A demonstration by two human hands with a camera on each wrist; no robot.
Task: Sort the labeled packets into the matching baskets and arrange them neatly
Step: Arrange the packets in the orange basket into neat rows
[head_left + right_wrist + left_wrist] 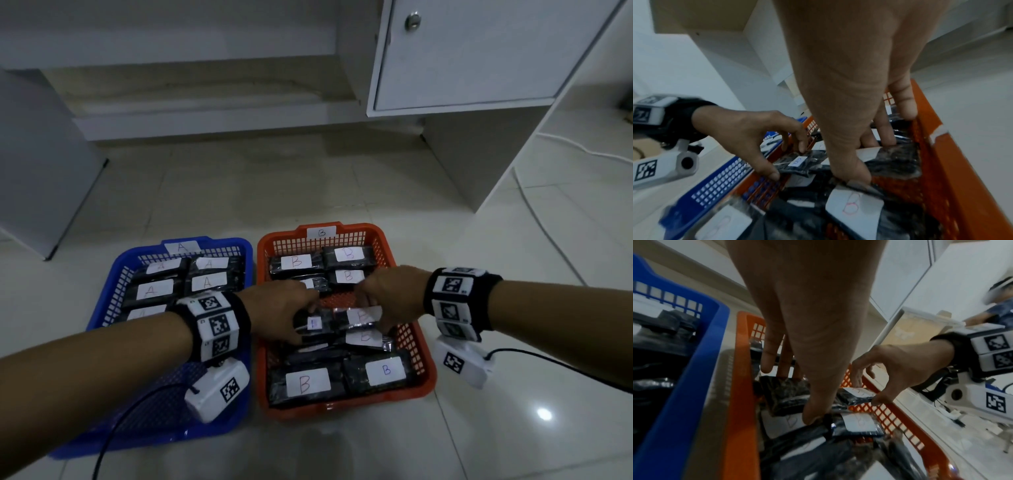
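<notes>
An orange basket (425, 356) marked B holds several black packets with white B labels. Beside it on the left, a blue basket (239, 245) marked A holds packets labelled A (207, 283). Both hands are over the middle of the orange basket. My left hand (303, 325) pinches a black packet with a small label (313, 323) between thumb and fingers; this packet (800, 161) also shows in the right wrist view. My right hand (374, 320) grips a neighbouring B packet (362, 314) by its edges, thumb on its near side (894, 162). More B packets (386, 370) lie under and around them.
Both baskets stand on a pale tiled floor. A white cabinet with a knobbed door (462, 58) hangs at the back right, with its side panel (455, 161) reaching the floor. A grey panel (41, 164) stands at the left. A white cable (548, 240) runs across the floor on the right.
</notes>
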